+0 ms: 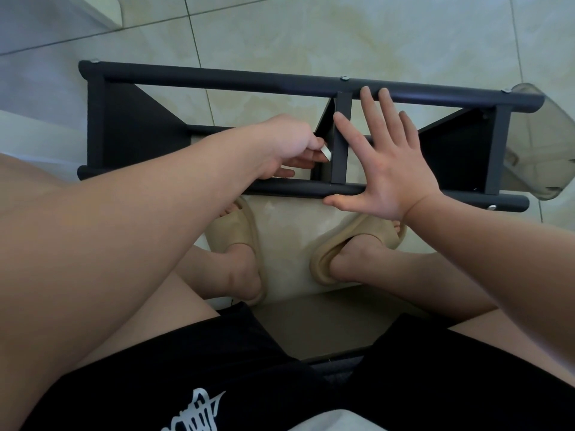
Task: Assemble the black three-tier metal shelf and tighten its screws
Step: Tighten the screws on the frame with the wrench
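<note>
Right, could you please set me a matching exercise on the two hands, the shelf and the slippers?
1 left hand
2 right hand
3 shelf
4 slippers

a beige, on the feet
b black, lying on the tiles
c pinching a small silvery tool
d open, spread flat

Pairs: 1-c, 2-d, 3-b, 4-a

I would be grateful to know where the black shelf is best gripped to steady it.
Wrap the near round tube of the shelf from above, on your side: it lies sideways, that tube is bare and slim. The right hand only presses flat there; the left hand pinches a small silver tool.
</note>
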The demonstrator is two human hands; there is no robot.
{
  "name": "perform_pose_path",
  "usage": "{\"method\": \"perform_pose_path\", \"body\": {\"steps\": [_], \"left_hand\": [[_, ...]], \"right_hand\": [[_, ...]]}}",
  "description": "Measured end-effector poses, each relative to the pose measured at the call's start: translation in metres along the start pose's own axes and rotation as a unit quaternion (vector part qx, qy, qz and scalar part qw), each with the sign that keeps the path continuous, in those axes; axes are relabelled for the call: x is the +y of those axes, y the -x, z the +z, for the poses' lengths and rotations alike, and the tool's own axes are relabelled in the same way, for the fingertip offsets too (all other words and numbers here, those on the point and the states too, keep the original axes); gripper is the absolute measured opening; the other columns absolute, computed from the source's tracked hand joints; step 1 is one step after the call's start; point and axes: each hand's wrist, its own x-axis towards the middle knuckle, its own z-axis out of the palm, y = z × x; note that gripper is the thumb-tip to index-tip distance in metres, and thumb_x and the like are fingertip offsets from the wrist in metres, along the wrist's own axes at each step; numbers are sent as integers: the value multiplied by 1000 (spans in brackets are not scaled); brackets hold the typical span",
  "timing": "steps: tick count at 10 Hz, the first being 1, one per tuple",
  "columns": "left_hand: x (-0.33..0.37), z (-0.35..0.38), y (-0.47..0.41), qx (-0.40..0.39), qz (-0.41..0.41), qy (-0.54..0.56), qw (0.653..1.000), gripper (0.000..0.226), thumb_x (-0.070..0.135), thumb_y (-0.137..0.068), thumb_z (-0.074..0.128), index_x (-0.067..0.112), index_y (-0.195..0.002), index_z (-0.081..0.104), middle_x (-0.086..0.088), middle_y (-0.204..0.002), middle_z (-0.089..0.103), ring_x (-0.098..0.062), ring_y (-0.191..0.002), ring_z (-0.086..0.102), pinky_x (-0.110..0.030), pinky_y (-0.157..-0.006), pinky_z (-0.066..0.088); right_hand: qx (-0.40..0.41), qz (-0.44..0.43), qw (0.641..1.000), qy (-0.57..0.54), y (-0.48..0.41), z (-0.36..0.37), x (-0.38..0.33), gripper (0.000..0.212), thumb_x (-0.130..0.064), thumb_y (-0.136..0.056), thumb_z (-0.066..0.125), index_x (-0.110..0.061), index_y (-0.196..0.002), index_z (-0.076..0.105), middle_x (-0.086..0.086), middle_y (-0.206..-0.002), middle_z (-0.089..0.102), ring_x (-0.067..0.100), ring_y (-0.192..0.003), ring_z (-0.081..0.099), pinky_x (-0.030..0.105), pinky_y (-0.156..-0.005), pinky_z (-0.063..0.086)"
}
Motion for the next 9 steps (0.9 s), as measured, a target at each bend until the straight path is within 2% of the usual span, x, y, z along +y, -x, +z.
{"method": "perform_pose_path", "body": {"steps": [1,3,6,9], "left_hand": [[0,0,1,3,6,-7,1000,13,23,-102,51,20,-104,63,9,-80,74,-7,-90,66,-36,-91,43],[0,-2,1,15,9,-40,999,12,26,-102,53,22,-98,63,14,-70,73,-9,-94,64,-36,-88,44],[-2,-9,2,4,28,-92,995,15,22,-103,52,22,-92,62,11,-85,72,-10,-98,62,-35,-89,44],[-7,-17,0,-25,53,-152,987,19,17,-103,52,23,-89,64,9,-91,71,-11,-98,61,-34,-85,45]], "right_hand": [[-1,1,1000,-1,0,-1,0,115,-91,-73,43,-23,-163,15,19,-169,-2,42,-155,-4,65,-121,12],[-3,0,1000,2,0,-1,0,115,-91,-74,43,-23,-163,15,19,-169,-2,42,-155,-4,65,-120,13],[4,-2,1000,2,0,0,0,115,-91,-74,42,-23,-163,16,20,-169,-1,43,-155,-3,65,-120,13],[3,-3,1000,5,0,1,1,115,-92,-75,41,-23,-163,14,19,-169,-1,42,-155,-4,65,-120,13]]}}
